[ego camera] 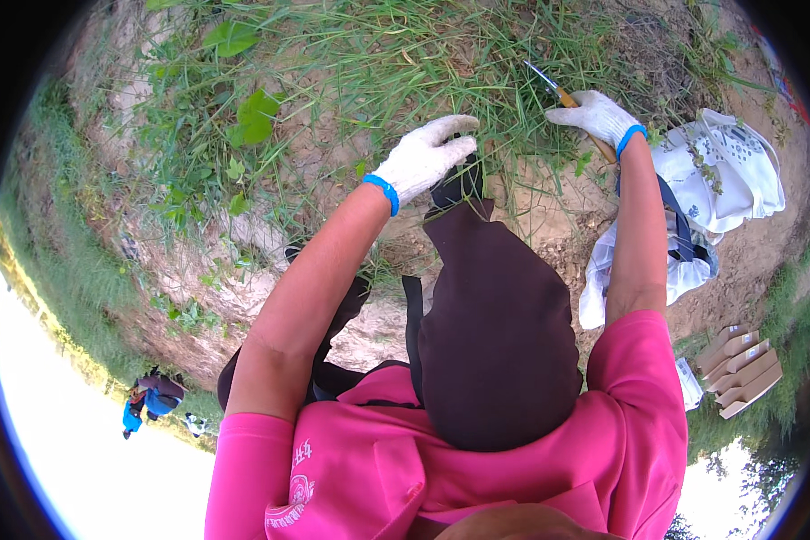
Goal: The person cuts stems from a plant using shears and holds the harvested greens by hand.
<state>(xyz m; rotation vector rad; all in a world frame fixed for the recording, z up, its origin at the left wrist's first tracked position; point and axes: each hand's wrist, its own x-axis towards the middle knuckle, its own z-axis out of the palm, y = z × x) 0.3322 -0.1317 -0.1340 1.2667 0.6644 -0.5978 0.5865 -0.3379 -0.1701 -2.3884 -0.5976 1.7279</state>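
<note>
My left hand (428,155), in a white knit glove with a blue cuff, reaches over the grass just above my dark shoe (469,182). Its thumb and fingers are apart, and I see nothing held between them. To the right, my gloved right hand (595,120) grips the wooden handle (604,148) of a bladed hand tool. The narrow metal blade (541,75) points up and left into the green grass (405,61). My bent knee in dark trousers (499,337) fills the middle of the view.
Right of my right forearm, a white printed bag (722,172) with a dark strap lies on bare soil. Several brown cardboard boxes (742,371) stand farther back on the right. Broad-leaved plants (255,118) grow at the upper left. Other people (155,398) are far off at the lower left.
</note>
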